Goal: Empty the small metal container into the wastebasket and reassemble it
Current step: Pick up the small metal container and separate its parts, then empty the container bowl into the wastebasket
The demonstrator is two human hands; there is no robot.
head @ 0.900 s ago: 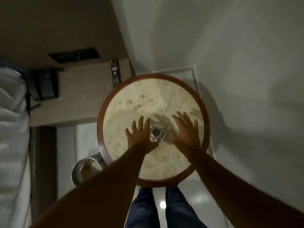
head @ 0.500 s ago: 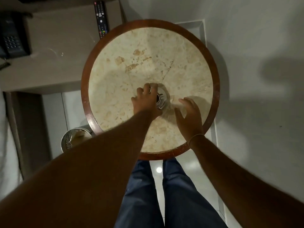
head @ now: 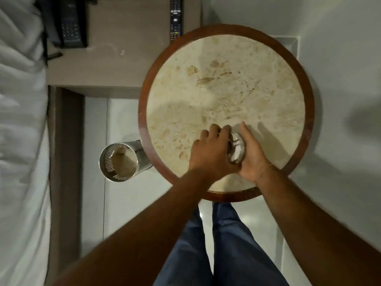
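Evidently both hands gripped the small metal container [head: 237, 148] near the tabletop's [head: 206, 96] near edge, left hand [head: 212, 150] and right hand [head: 252, 155] clasping opposite sides; best lifted level, then carried to the wastebasket [head: 121, 161] beside the left edge.

Round tabletop [head: 206, 96] sits centre-right, and on its near part the small metal container [head: 237, 148] is caught between both hands: left hand [head: 208, 153] on its left side, right hand [head: 252, 155] on its right, both touching it. Down on the floor [head: 123, 203], just left of the tabletop's edge, stands the wastebasket [head: 118, 162]. Behind that, a desk [head: 123, 48] carries a remote [head: 175, 17] beside the tabletop's far-left rim and a phone [head: 71, 23] further left. The bed [head: 20, 141] runs along the far left.
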